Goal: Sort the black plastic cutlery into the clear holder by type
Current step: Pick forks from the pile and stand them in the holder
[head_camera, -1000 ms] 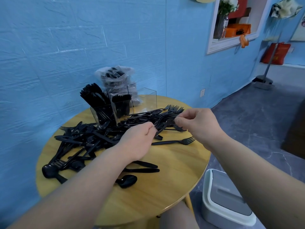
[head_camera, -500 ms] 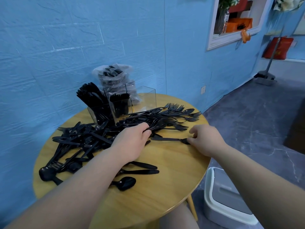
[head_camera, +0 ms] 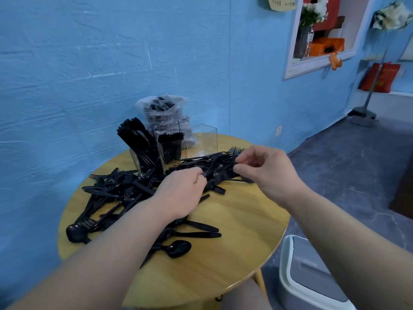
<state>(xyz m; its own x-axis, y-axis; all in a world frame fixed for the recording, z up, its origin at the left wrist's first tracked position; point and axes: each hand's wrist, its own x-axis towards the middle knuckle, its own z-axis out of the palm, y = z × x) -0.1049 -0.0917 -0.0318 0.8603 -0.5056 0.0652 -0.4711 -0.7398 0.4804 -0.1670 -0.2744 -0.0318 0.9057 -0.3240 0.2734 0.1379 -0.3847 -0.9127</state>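
Note:
A bundle of black forks (head_camera: 220, 163) lies across the far side of the round wooden table (head_camera: 234, 253). My left hand (head_camera: 178, 193) grips the bundle's handle end. My right hand (head_camera: 266, 173) pinches its tine end between thumb and fingers. The clear holder (head_camera: 206, 139) stands behind the bundle. Its left compartment is packed with black knives (head_camera: 134, 135), the middle one holds more black cutlery (head_camera: 172, 142), and the right one looks empty. A loose heap of mixed cutlery (head_camera: 111, 193) covers the table's left side. A spoon (head_camera: 178, 248) and two knives (head_camera: 201, 230) lie near my left forearm.
A clear plastic bag of cutlery (head_camera: 163, 110) leans against the blue wall behind the holder. A white and grey bin (head_camera: 308, 276) sits on the floor at the table's right. The near right part of the tabletop is bare wood.
My right hand left the table's right edge and rose to the bundle's tine end. The single fork that lay there is gone from the tabletop. My left hand stayed on the handles.

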